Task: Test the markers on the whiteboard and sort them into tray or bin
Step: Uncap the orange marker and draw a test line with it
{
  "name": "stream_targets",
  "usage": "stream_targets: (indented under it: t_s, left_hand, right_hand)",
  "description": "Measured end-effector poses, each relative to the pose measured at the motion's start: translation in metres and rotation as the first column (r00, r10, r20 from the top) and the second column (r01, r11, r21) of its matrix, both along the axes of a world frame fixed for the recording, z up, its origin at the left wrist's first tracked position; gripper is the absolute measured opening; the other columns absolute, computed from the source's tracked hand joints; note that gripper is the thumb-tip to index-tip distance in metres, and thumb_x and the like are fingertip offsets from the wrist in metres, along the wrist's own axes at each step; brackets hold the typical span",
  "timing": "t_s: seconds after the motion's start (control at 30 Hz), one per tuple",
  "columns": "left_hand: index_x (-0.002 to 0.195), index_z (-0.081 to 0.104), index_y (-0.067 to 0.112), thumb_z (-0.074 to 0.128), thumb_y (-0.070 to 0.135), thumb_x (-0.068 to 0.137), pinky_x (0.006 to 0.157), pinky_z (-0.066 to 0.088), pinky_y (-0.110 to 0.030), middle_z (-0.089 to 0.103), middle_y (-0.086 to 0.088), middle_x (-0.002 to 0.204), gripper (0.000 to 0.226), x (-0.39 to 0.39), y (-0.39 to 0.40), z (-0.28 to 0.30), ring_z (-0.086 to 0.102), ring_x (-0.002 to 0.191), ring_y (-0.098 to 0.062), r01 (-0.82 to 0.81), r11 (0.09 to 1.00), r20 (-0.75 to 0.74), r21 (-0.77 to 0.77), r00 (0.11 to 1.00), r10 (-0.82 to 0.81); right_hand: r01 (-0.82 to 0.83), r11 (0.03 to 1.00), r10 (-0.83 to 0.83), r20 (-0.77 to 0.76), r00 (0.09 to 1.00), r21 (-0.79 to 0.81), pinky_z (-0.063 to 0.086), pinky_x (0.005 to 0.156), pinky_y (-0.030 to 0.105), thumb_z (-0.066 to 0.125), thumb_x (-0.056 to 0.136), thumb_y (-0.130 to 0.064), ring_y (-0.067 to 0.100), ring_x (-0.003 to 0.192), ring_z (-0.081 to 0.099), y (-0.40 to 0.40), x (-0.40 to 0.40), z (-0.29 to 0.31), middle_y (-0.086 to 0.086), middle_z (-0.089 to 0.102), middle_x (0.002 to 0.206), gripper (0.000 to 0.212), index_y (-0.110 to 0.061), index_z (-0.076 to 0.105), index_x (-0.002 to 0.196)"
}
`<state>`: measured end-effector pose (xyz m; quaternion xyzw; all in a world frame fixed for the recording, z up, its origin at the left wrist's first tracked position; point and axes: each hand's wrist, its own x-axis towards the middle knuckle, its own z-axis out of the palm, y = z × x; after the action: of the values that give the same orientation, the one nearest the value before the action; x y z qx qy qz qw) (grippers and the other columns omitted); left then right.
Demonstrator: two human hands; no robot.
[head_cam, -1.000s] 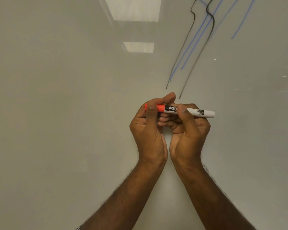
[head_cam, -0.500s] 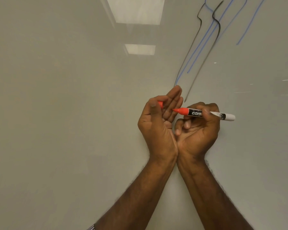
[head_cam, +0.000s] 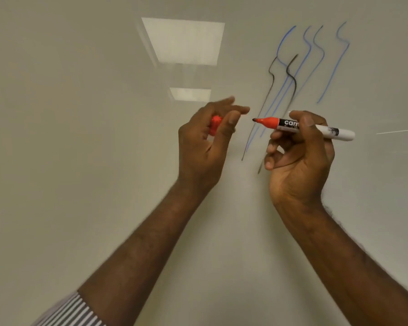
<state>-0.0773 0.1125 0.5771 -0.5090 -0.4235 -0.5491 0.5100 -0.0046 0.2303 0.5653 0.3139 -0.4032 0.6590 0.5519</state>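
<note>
Nearest the camera, a striped sleeve (head_cam: 68, 310) shows at the lower left, and two bare forearms reach up and away toward the whiteboard (head_cam: 80, 161). Farther out, the left hand (head_cam: 205, 147) is curled loosely around the orange cap (head_cam: 215, 125), which sits tucked between thumb and fingers, though the fingertips are blurred and their exact lie is hard to read. To its right and apart from it, the right hand (head_cam: 297, 161) grips the marker (head_cam: 302, 127) by its barrel, thumb over the black label, the white tail end sticking out to the right and the bare orange tip pointing left toward the cap. The tip does not appear to touch the board, though that is hard to tell from this angle. Beyond the hands, on the far right part of the board, stand several wavy test strokes: the blue lines (head_cam: 332, 74) and the black lines (head_cam: 292, 76). No orange stroke is visible anywhere. So, as a judgement, earlier markers seem already tried, while this one is uncapped and ready but not yet tested; drawing with it, recapping it and choosing tray or bin remain. Neither tray nor bin is in view. Two ceiling light reflections (head_cam: 184, 41) glare on the board's upper middle.
</note>
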Motion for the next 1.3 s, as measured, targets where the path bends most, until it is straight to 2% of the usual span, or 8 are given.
stream_targets:
  t_s: [0.17,0.37,0.43,0.67,0.93,1.03,1.17,1.3]
  left_hand:
    - [0.133,0.062,0.011,0.041,0.037,0.105,0.125,0.011,-0.051,0.048,-0.005,0.153,0.044,-0.023,-0.008,0.064,0.026,0.152,-0.026,-0.475,0.872,-0.140,-0.121,0.878,0.459]
    - [0.157,0.029,0.008,0.021,0.044,0.106,0.126,0.004,-0.051,0.021,-0.010,0.166,0.063,-0.054,-0.018,0.121,0.012,0.155,-0.029,-0.838,0.523,-0.190,-0.158,0.545,0.816]
    - [0.159,0.022,0.009,0.021,0.042,0.108,0.126,0.001,-0.051,0.014,-0.009,0.168,0.061,-0.059,-0.020,0.125,0.008,0.156,-0.027,-0.864,0.473,-0.195,-0.175,0.501,0.843]
    - [0.160,0.016,0.012,0.022,0.042,0.110,0.126,-0.001,-0.049,0.007,-0.005,0.169,0.059,-0.062,-0.018,0.126,0.002,0.157,-0.023,-0.887,0.430,-0.196,-0.168,0.458,0.867]
    - [0.160,0.016,0.013,0.024,0.041,0.110,0.126,-0.003,-0.047,0.007,-0.003,0.169,0.059,-0.064,-0.017,0.127,0.002,0.157,-0.021,-0.886,0.439,-0.192,-0.151,0.462,0.866]
    - [0.160,0.016,0.014,0.025,0.042,0.109,0.127,-0.002,-0.047,0.008,-0.003,0.169,0.059,-0.064,-0.017,0.127,0.002,0.157,-0.020,-0.885,0.440,-0.192,-0.149,0.463,0.865]
    - [0.160,0.018,0.013,0.026,0.042,0.109,0.127,-0.002,-0.047,0.009,-0.003,0.169,0.059,-0.065,-0.017,0.127,0.003,0.157,-0.021,-0.884,0.446,-0.192,-0.139,0.466,0.864]
    - [0.160,0.017,0.014,0.025,0.043,0.110,0.126,-0.004,-0.046,0.008,-0.004,0.169,0.059,-0.065,-0.017,0.127,0.003,0.157,-0.021,-0.885,0.441,-0.189,-0.149,0.463,0.866]
  right_hand:
    - [0.150,0.987,-0.147,-0.051,0.988,0.059,0.046,0.048,0.026,0.058,0.100,-0.017,0.022,0.066,0.063,0.020,0.000,0.051,0.012,0.072,0.085,0.010,-0.011,0.065,0.101]
    - [0.400,0.908,-0.365,-0.232,0.901,0.122,0.053,0.067,0.036,0.055,0.097,-0.008,0.032,0.078,0.073,0.040,-0.011,0.123,0.021,0.070,0.088,0.015,0.003,0.066,0.098]
    - [0.498,0.858,-0.450,-0.278,0.849,0.130,0.054,0.069,0.041,0.058,0.093,-0.004,0.035,0.078,0.074,0.045,-0.016,0.141,0.018,0.067,0.085,0.010,0.004,0.065,0.095]
    - [0.652,0.754,-0.607,-0.296,0.737,0.080,0.057,0.068,0.031,0.066,0.088,-0.006,0.019,0.070,0.074,0.058,-0.035,0.157,0.003,0.065,0.072,0.009,-0.004,0.063,0.080]
    - [0.710,0.702,-0.667,-0.294,0.685,0.062,0.052,0.066,0.023,0.066,0.085,-0.009,0.018,0.068,0.074,0.062,-0.041,0.159,0.008,0.070,0.069,0.012,-0.006,0.065,0.074]
    - [0.758,0.645,-0.704,-0.313,0.637,0.093,0.055,0.063,0.034,0.068,0.084,-0.011,0.020,0.065,0.072,0.060,-0.042,0.154,-0.007,0.068,0.064,0.015,-0.013,0.064,0.070]
    - [0.881,0.453,-0.809,-0.353,0.471,0.138,0.049,0.079,0.057,0.069,0.082,-0.018,0.022,0.066,0.061,0.059,-0.043,0.137,-0.009,0.068,0.066,0.017,-0.012,0.067,0.066]
    - [0.917,0.373,-0.833,-0.384,0.399,0.143,0.046,0.076,0.053,0.069,0.082,-0.017,0.020,0.063,0.056,0.068,-0.035,0.121,-0.007,0.065,0.064,0.019,-0.007,0.067,0.066]
